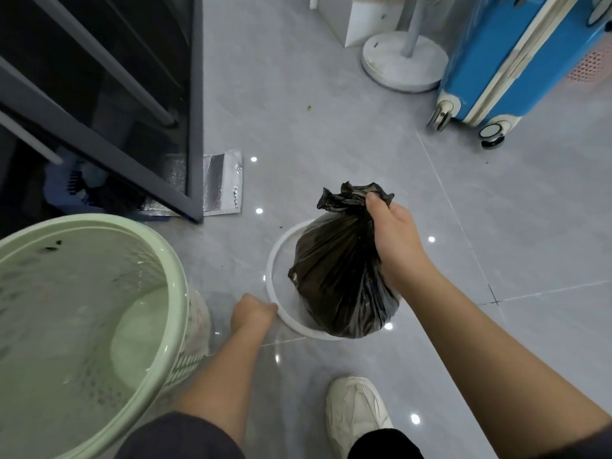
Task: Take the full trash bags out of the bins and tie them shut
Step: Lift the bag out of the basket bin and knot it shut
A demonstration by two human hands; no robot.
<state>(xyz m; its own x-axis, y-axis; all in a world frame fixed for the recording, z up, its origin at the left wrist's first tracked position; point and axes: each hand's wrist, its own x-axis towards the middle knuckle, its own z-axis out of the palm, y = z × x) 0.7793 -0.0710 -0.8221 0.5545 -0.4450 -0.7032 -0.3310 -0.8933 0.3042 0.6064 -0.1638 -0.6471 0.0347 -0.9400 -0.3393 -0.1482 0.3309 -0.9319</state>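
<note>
A full black trash bag (334, 276) hangs above a small white bin (275, 260) on the grey floor, its lower part still over the bin's mouth. My right hand (394, 240) is shut on the bag's bunched neck, whose loose top sticks out past my fingers. My left hand (253, 314) grips the white bin's near rim. A pale green basket bin (99, 309) stands at the lower left, with no bag visible inside and only specks of dirt on its walls.
A dark metal shelf frame (195, 127) stands at the left with a silver foil pouch (222, 183) at its foot. A white fan base (404, 61) and a blue suitcase (516, 61) stand behind. My white shoe (357, 415) is below the bin.
</note>
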